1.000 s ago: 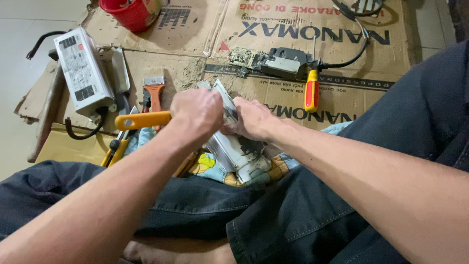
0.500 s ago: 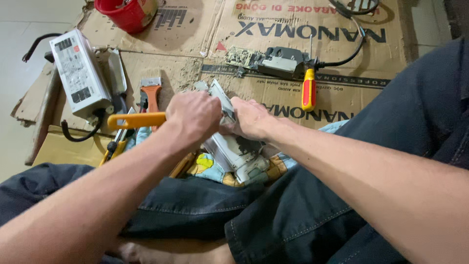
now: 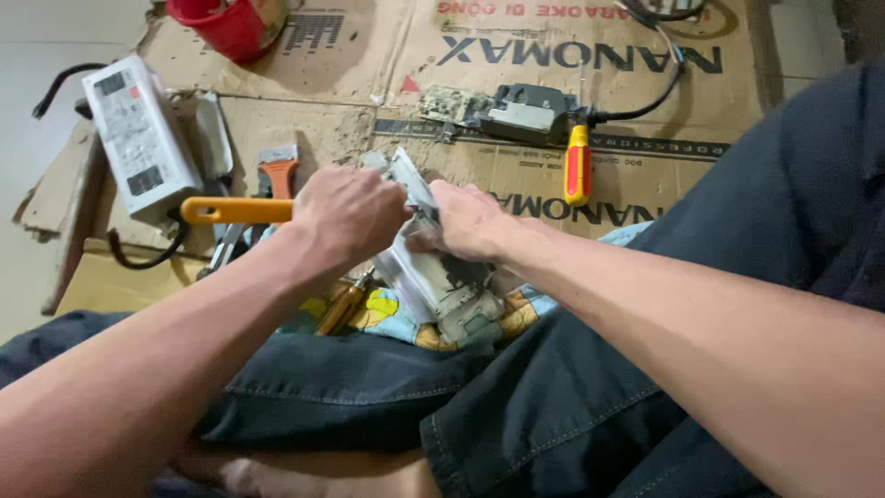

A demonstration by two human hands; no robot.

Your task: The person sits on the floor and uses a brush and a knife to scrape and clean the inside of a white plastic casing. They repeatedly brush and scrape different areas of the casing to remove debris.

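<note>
Hands meet over lap: left hand (image 3: pixel 346 214) and right hand (image 3: pixel 466 221) both clenched on grey metal casing (image 3: pixel 433 277), long axis tilted away, between them.

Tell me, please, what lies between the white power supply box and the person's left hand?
In the head view, an orange-handled tool lies between the white power supply box and the left hand, which grips it.

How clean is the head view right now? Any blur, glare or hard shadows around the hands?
Head view: soft, even light, no hard shadows or glare; left hand, right hand and the grey metal unit they grip look reasonably sharp; the near forearms at the bottom edge are soft and stretched by the wide lens.
</note>
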